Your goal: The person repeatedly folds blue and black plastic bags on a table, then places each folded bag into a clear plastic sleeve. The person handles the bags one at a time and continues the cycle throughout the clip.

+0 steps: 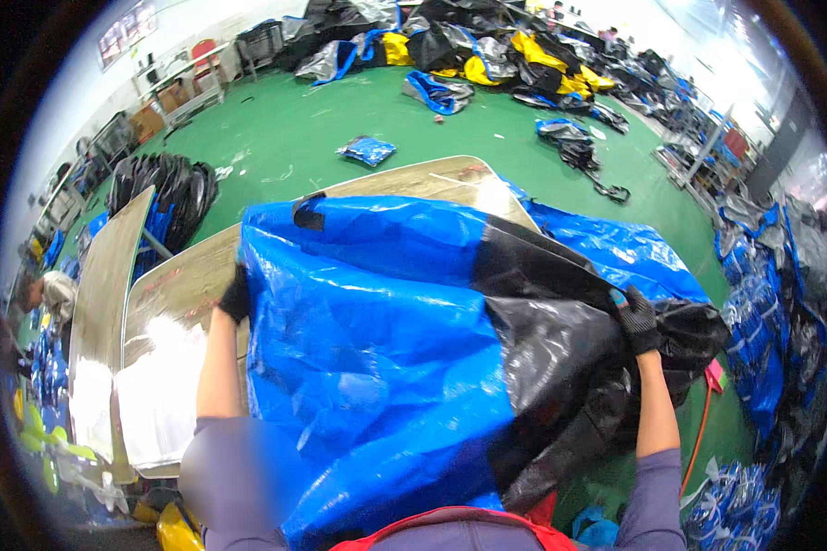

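Note:
A large blue and black plastic tarp cover (377,340) lies spread over the table in front of me, its near side hanging down toward my body. The blue part is on the left, the black part on the right. My left hand (236,294), in a black glove, grips the cover's left edge, with its fingertips partly hidden by the material. At the right, my right hand (636,321) in a dark glove is closed on the black part. A short black strap (310,219) lies at the far left edge of the cover.
Under the cover stands a wood-patterned table (450,174), with another tabletop (110,303) at the left. More blue sheeting (616,243) lies beyond my right hand. Heaped covers (487,50) fill the back, and bundles (744,321) line the right. A person (57,294) is at far left.

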`<action>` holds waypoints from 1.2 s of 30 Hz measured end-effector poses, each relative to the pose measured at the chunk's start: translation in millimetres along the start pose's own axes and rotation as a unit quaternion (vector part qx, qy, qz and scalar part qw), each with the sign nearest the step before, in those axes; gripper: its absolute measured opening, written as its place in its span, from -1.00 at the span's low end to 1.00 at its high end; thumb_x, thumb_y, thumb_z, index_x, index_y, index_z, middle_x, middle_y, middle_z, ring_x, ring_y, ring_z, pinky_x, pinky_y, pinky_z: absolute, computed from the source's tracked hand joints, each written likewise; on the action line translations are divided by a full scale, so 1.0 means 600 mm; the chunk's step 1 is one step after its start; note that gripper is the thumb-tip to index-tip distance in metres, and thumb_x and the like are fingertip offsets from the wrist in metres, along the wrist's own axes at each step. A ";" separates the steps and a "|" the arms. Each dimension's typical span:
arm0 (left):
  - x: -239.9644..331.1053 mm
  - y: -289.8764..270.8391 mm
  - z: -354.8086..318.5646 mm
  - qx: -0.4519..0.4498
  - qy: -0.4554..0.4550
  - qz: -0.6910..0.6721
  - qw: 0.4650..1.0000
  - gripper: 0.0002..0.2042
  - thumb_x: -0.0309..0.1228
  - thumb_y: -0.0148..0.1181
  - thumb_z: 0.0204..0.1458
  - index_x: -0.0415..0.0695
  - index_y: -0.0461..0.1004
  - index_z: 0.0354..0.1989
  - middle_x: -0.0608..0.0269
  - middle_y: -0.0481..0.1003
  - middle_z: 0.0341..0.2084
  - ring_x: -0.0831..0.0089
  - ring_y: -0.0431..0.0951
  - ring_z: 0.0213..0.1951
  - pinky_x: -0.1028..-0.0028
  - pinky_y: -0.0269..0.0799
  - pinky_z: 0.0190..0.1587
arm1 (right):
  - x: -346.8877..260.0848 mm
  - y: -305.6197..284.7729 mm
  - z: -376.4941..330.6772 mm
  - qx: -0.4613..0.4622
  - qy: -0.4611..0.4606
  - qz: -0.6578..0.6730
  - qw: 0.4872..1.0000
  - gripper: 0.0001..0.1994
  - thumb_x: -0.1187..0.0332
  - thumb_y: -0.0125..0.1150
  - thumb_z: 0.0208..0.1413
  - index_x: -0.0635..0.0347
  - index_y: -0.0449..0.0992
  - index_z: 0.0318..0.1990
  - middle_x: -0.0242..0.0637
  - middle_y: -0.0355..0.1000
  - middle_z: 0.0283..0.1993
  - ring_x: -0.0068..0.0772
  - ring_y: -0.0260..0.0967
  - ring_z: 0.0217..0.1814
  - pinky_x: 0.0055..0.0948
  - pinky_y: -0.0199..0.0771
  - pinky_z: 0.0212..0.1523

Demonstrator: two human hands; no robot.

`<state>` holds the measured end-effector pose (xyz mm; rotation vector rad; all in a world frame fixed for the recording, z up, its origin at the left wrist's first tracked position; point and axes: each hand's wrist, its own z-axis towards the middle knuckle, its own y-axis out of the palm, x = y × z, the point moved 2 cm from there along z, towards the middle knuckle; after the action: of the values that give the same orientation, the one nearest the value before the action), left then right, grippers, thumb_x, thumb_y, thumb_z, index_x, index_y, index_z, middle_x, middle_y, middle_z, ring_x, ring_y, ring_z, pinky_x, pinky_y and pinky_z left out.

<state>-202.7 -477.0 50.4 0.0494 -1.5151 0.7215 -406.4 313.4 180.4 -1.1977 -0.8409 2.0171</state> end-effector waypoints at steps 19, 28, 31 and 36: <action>0.346 0.406 -0.265 -0.173 0.341 0.276 0.882 -0.28 -0.03 0.10 0.01 -0.01 0.08 0.35 -0.01 0.14 0.30 -0.13 0.00 0.34 -0.11 -0.27 0.33 | -0.289 0.213 0.219 -0.345 -0.234 -0.190 0.889 -0.34 -0.23 0.13 -0.08 0.12 0.49 0.02 -0.03 0.49 -0.04 0.02 0.44 0.00 -0.17 0.40 0.05; 0.330 0.463 -0.253 -0.265 0.246 0.366 0.857 -0.51 -0.14 -0.02 0.09 0.06 0.30 0.23 0.01 0.21 0.25 0.00 0.07 0.33 -0.09 -0.17 0.32 | -0.357 0.058 0.192 -0.099 -0.108 -0.221 0.964 -0.30 -0.23 0.03 0.03 0.04 0.25 0.22 0.17 0.21 0.22 0.18 0.34 0.10 -0.02 0.36 0.09; 0.383 0.483 -0.234 -0.139 0.208 0.133 0.959 -0.45 -0.08 -0.06 0.14 -0.11 0.25 0.25 -0.13 0.22 0.22 -0.14 0.16 0.26 0.15 0.06 0.28 | -0.272 0.000 0.049 -0.281 0.058 -0.255 0.923 -0.12 -0.28 -0.07 0.05 0.15 -0.05 0.37 0.26 -0.07 0.37 0.29 0.16 0.26 -0.03 0.22 0.23; 0.409 0.607 -0.223 -0.195 0.366 0.275 0.867 -0.28 0.24 0.00 -0.03 0.17 0.21 0.30 -0.03 0.08 0.32 0.00 -0.07 0.38 -0.29 -0.41 0.26 | -0.152 -0.048 -0.098 -0.289 -0.069 0.069 0.952 -0.31 0.33 0.16 0.03 0.29 0.08 0.33 0.19 0.18 0.27 0.06 0.23 0.26 -0.19 0.19 0.28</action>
<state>-276.8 -28.7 115.2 -0.9064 -0.8918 0.7411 -312.6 270.9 225.5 -1.4645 -1.5313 2.0474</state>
